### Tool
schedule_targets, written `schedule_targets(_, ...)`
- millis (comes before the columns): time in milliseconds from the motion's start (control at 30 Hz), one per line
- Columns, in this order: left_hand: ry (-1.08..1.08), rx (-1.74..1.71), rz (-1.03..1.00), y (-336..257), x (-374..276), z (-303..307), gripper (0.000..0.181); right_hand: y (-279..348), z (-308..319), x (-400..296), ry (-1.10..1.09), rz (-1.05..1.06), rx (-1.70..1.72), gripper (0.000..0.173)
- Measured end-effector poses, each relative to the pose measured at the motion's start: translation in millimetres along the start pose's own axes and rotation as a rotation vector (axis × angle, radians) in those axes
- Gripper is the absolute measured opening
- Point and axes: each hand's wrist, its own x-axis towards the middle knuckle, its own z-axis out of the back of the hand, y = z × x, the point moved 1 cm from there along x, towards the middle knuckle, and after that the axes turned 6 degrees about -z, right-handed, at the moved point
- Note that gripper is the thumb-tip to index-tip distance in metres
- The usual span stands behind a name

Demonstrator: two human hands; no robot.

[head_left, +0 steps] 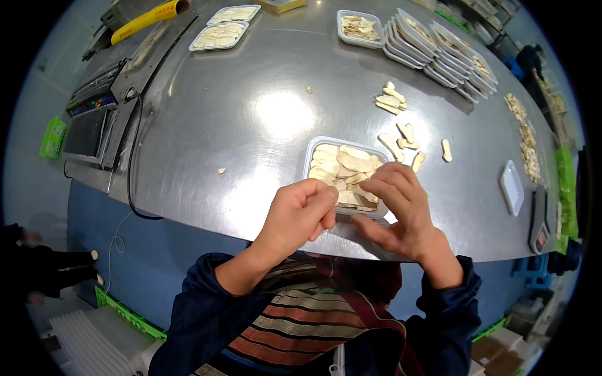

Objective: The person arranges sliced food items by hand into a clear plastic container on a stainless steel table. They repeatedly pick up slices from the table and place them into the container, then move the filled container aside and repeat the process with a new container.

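Observation:
A clear plastic tray lies close to the table's front edge. Pale dried mushroom slices fill it in overlapping rows. At the tray's near left corner is my left hand, its thumb pressed against the curled fingers; no object shows in it. My right hand hovers over the tray's right side, fingers curved and apart from the thumb, with nothing seen between them. It hides part of the slices and the tray's right rim. Just beyond the tray lie loose mushroom slices, and farther back a small pile of slices.
Stacked filled trays stand at the back right, two filled trays at the back left. Along the right edge are heaped slices, a white tray and a digital scale. A wrapping machine with a black cable is at left.

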Motion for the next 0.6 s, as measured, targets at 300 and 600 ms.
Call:
schedule_targets(300,-0.041,0.180,-0.076,1,2,-1,0.021,-21,-2,-2,0.045,0.005,-0.071,0.024)
schedule_targets(600,-0.307,0.244,-0.248,1,5,28,0.020,-52,-18,7,0.072,-0.058,-0.254,0.018)
